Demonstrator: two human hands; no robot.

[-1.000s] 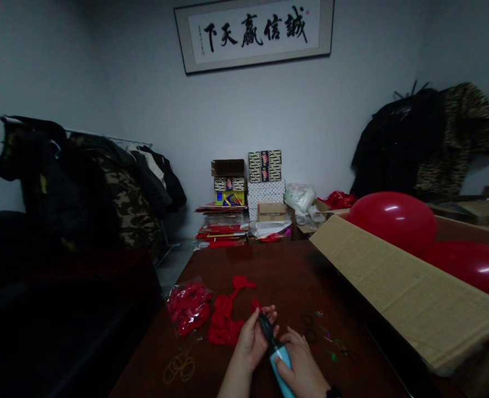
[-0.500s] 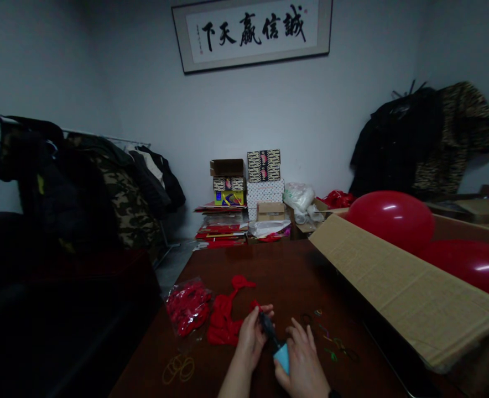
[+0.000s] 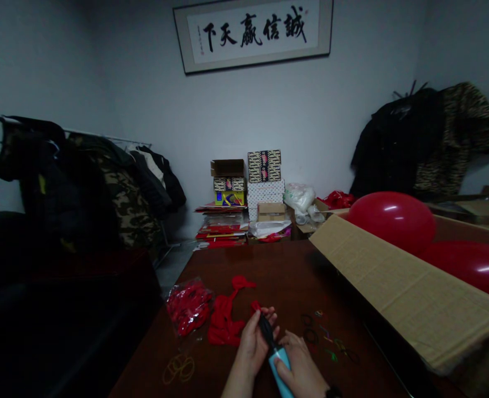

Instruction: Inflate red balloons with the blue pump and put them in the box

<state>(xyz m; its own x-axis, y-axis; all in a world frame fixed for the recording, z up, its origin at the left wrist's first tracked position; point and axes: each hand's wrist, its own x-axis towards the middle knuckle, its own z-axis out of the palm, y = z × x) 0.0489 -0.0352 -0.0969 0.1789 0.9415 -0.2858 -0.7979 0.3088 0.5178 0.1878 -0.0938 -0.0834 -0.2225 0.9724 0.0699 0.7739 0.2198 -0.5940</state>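
Note:
A hand balloon pump with a light-blue barrel (image 3: pixel 280 365) and a black nozzle (image 3: pixel 266 330) slants between my hands, low in the middle of the view. At the nozzle's tip is a limp red balloon (image 3: pixel 255 305), pinched by my left hand (image 3: pixel 254 338), whose fingers curl about the nozzle. My right hand (image 3: pixel 299 362) grips the blue barrel, thumb on top. Left of my hands lies a pile of limp red balloons (image 3: pixel 223 323). Beyond that pile sits a clear plastic bag of red balloons (image 3: pixel 189 305).
On the brown table (image 3: pixel 269 265) lie yellowish rubber bands (image 3: pixel 178 368) at left and dark and coloured bands (image 3: pixel 331 342) at right. A cardboard box (image 3: pixel 394 282) with inflated red balloons (image 3: pixel 391 221) borders the right side. Stacked boxes (image 3: pixel 265 190) stand at the back.
My right hand's spread fingers have closed in around the barrel. More of the blue barrel now shows. My left hand stays at the nozzle with the red balloon.

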